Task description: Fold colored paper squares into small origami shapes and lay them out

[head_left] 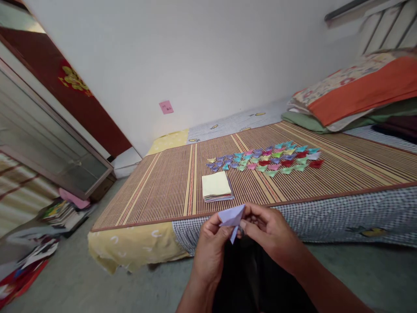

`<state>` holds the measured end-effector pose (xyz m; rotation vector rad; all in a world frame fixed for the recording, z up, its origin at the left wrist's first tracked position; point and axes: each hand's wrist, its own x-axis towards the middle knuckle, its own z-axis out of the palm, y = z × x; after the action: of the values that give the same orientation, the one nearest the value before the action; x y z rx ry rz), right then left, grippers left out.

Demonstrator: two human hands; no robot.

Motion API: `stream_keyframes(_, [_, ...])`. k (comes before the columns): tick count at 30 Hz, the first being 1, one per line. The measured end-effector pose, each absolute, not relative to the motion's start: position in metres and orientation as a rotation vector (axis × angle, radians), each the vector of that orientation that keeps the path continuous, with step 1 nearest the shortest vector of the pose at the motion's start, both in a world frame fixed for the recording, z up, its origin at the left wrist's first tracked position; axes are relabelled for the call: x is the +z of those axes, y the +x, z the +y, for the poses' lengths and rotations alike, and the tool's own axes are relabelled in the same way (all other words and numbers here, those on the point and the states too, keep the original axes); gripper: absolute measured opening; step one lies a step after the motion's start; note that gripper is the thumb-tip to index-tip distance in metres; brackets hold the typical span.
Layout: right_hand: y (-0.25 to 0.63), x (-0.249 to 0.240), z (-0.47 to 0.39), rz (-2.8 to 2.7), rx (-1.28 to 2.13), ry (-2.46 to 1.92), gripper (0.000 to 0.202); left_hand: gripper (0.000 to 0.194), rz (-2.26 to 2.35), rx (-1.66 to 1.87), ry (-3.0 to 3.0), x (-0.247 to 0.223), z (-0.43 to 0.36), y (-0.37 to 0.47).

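Note:
A folded piece of light purple origami paper (pixel 232 217) is held up between both my hands, just off the front edge of the bed. My left hand (pixel 210 245) pinches it from the left, thumb in front. From the right, my right hand (pixel 272 232) grips its other side between thumb and fingers; some of those fingertips are hidden. Beyond my hands lies a stack of square paper (pixel 216 184) with a pale yellow sheet on top. Farther right, several rows of small folded paper pieces (pixel 263 158) in many colours are spread on the striped mat (pixel 163 187).
Folded bedding with an orange and floral cover (pixel 361 95) is piled at the back right of the bed. A pink note (pixel 166 107) is stuck on the white wall. At left are a glass-fronted cabinet (pixel 48 126) and a stack of books (pixel 61 213).

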<state>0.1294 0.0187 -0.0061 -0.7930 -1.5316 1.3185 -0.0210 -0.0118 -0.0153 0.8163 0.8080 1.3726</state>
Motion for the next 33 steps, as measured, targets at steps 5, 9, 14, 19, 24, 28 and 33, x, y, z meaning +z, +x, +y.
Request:
stream_keyframes(5, [0.129, -0.009, 0.021, -1.486, 1.288, -0.837, 0.008, 0.027, 0.951, 1.406, 0.948, -0.012, -0.017, -0.019])
stream_keyframes(9, [0.129, -0.009, 0.021, -1.529, 1.206, -0.916, 0.007, 0.034, 1.046, 1.449, 0.918, -0.012, -0.016, -0.019])
stream_keyframes(14, [0.128, -0.005, 0.017, -1.583, 1.201, -0.917, 0.011, 0.026, 0.999, 1.471, 0.824, -0.014, -0.015, -0.020])
stream_keyframes(19, [0.128, -0.001, 0.013, -1.623, 1.213, -0.879, 0.011, 0.038, 0.888, 1.462, 0.631, -0.012, -0.013, -0.018])
stream_keyframes(24, [0.128, -0.002, 0.013, -1.625, 1.213, -0.895, 0.012, 0.032, 0.847, 1.517, 0.572, -0.010, -0.012, -0.016])
stream_keyframes(28, [0.127, -0.005, 0.016, -1.608, 1.230, -0.893, 0.011, 0.031, 0.750, 1.456, 0.473, -0.013, -0.009, -0.018])
stream_keyframes(33, [0.127, -0.006, 0.016, -1.558, 1.331, -0.819, 0.011, 0.036, 0.612, 1.339, 0.366, -0.020, -0.004, -0.020])
